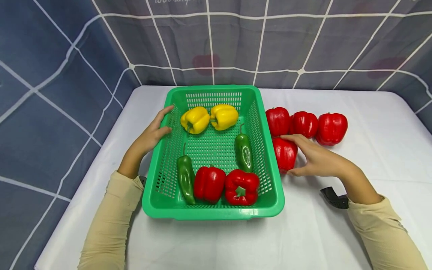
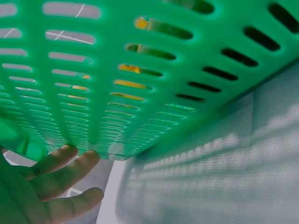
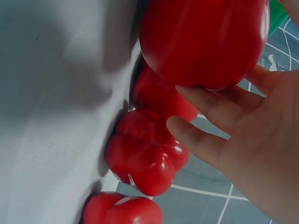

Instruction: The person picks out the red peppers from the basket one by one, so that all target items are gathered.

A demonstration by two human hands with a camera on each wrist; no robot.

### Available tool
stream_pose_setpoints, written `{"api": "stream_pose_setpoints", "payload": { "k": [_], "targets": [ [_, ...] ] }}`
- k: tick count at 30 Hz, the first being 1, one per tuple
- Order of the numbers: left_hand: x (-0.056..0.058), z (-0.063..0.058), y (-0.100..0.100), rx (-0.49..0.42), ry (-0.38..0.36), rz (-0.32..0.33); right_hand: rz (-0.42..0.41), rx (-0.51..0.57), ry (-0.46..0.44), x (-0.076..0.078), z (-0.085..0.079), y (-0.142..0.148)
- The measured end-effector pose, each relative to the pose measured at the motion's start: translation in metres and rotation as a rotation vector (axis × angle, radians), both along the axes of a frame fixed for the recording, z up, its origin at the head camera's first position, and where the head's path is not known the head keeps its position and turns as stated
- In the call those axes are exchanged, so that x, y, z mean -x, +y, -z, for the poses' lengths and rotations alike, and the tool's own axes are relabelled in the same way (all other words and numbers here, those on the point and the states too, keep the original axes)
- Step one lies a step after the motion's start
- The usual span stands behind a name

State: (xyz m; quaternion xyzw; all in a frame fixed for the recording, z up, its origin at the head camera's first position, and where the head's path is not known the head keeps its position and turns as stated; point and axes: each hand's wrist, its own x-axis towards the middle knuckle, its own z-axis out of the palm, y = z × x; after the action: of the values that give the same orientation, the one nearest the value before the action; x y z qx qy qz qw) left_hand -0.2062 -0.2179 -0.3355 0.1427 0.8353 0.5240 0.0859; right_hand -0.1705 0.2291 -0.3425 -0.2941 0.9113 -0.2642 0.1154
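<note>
In the head view my left hand holds the left rim of a green plastic basket, thumb over the rim. The left wrist view shows three fingers along the slotted outer wall. My right hand grips a red bell pepper beside the basket's right wall, with thumb and fingers on opposite sides of it. Inside the basket are two yellow bell peppers, two long green peppers and two red bell peppers.
Three more red bell peppers stand in a row right of the basket, just behind my right hand. Everything sits on a white-covered table. A grey checked cloth hangs behind and at the sides.
</note>
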Motion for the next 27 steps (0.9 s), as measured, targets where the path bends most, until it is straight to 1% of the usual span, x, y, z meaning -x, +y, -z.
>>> {"api": "stream_pose_setpoints", "payload": {
  "k": [3,8,14,19,27],
  "targets": [
    [0.0,0.0,0.0001,-0.016,-0.007,-0.005,-0.003,-0.003,0.002,0.0009,0.0011,-0.0002],
    [0.0005,0.0014,0.0,-0.024,-0.005,-0.001,0.02,0.01,-0.008,0.0014,0.0037,-0.0004],
    [0.0009,0.0034,-0.0006,-0.042,-0.004,0.0,-0.001,0.024,0.0,0.0033,0.007,0.0007],
    [0.0001,0.004,-0.001,-0.047,-0.003,0.0,0.023,0.028,-0.018,0.0036,0.0085,0.0002],
    [0.0009,0.0047,-0.0013,-0.057,-0.008,0.005,0.018,0.043,-0.029,0.0035,0.0084,-0.0008]
  ]
}}
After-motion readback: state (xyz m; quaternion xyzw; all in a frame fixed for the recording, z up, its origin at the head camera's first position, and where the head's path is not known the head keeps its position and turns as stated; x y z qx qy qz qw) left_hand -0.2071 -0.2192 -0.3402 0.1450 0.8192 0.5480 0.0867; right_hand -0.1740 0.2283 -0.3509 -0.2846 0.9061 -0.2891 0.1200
